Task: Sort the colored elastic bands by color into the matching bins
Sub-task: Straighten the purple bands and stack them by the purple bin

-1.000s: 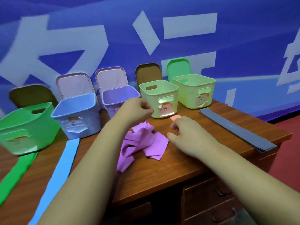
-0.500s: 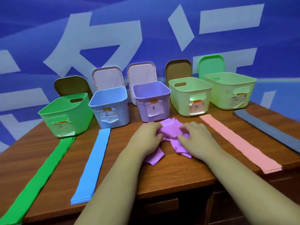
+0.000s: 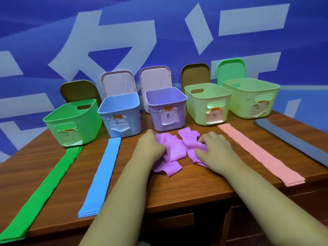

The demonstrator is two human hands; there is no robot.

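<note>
Nothing seems binned yet: left hand (image 3: 150, 146) and right hand (image 3: 215, 150) both grip, fingers curled, the crumpled heap of purple elastic bands (image 3: 176, 150) on the wooden table (image 3: 177, 190) just before the lilac plastic bin (image 3: 166, 103), while green strips (image 3: 44, 192), blue strips (image 3: 103, 174), pink strips (image 3: 257, 153) and grey strips (image 3: 292, 139) lie unsorted.

Brown wooden desk (image 3: 177, 189) with drawers, before a blue wall (image 3: 53, 23) bearing large pale characters.

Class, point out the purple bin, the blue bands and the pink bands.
purple bin (image 3: 154, 119): head view, front wall.
blue bands (image 3: 103, 174): head view, middle of strip.
pink bands (image 3: 257, 151): head view, middle of strip.
</note>
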